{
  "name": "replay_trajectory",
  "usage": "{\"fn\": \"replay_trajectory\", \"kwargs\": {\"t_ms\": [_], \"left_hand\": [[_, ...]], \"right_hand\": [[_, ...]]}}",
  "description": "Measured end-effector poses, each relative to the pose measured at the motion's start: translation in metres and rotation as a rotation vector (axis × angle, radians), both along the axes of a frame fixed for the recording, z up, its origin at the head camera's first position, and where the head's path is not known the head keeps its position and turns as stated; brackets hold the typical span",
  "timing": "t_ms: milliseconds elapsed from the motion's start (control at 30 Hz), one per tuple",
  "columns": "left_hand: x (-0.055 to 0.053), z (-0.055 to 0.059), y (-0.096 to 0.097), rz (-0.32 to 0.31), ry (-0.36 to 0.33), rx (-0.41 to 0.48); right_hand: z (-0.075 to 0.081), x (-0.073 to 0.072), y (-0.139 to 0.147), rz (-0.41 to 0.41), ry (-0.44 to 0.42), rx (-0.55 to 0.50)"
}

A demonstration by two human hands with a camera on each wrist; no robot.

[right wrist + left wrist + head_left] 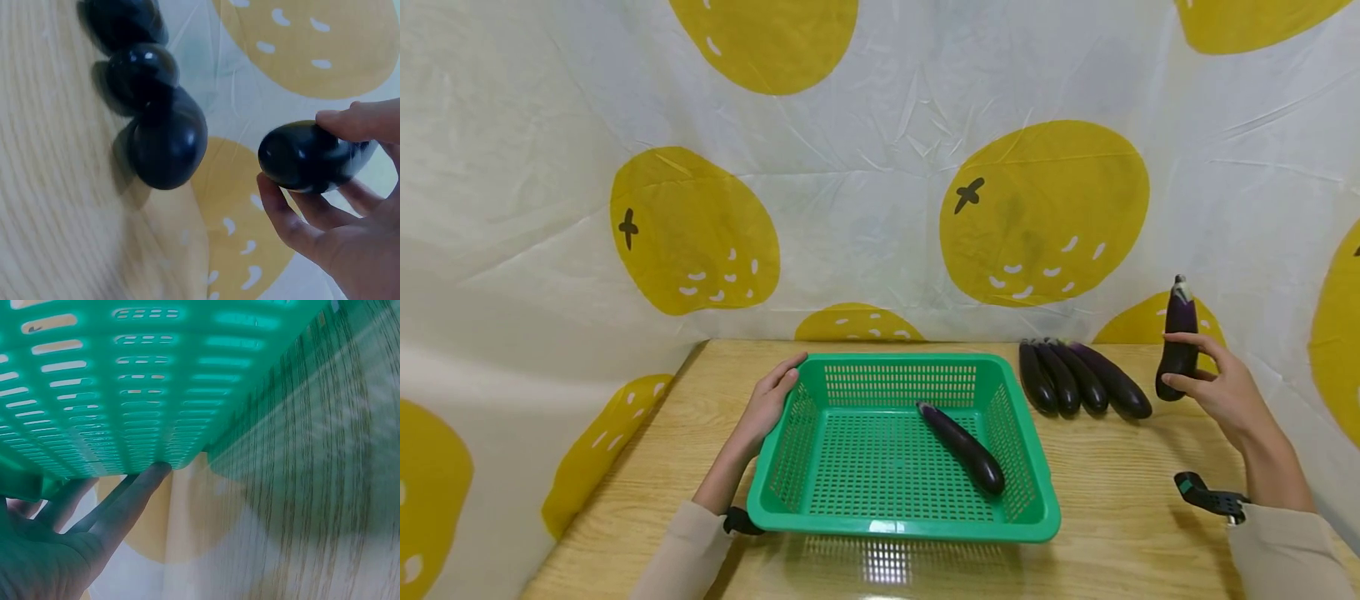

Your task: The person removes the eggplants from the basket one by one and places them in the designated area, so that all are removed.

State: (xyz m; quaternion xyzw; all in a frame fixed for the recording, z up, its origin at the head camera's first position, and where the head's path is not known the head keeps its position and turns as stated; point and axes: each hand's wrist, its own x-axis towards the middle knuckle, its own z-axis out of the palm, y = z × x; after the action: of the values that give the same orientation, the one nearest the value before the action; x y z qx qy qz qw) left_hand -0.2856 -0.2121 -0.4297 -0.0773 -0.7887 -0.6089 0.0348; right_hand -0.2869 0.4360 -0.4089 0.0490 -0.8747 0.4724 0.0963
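My right hand (1221,387) holds an eggplant (1180,329) upright above the table, pinched between thumb and fingers, its stem end up. In the right wrist view the rounded bottom of that eggplant (297,156) points toward the camera. At the left side of a green plastic basket (895,527), my left hand (767,404) grips the rim near the back corner. The left wrist view has its fingers (134,500) against the outside of the slotted wall (144,394). One eggplant (962,450) lies slantwise on the basket floor, right of the middle.
Several more eggplants (1078,379) lie side by side on the wooden table (1112,483), between the basket and my right hand. A white cloth (872,242) with yellow fruit prints hangs behind the table and down its left side.
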Motion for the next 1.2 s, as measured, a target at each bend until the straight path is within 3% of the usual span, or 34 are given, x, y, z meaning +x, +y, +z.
{"fn": "replay_trajectory", "kwargs": {"t_ms": [300,733,900,1200], "left_hand": [[0.0,-0.001,0.0,0.0,-0.002,-0.003],[-0.001,-0.001,0.0,-0.012,-0.004,0.001],[0.001,0.0,0.0,-0.007,-0.008,-0.003],[0.0,-0.001,-0.001,-0.013,-0.006,0.009]], "right_hand": [[-0.007,0.0,0.003,0.004,-0.005,-0.003],[-0.024,-0.012,0.011,-0.022,0.084,0.22],[-0.032,-0.017,0.013,-0.018,0.125,0.235],[-0.043,-0.022,0.016,-0.003,0.124,0.246]]}}
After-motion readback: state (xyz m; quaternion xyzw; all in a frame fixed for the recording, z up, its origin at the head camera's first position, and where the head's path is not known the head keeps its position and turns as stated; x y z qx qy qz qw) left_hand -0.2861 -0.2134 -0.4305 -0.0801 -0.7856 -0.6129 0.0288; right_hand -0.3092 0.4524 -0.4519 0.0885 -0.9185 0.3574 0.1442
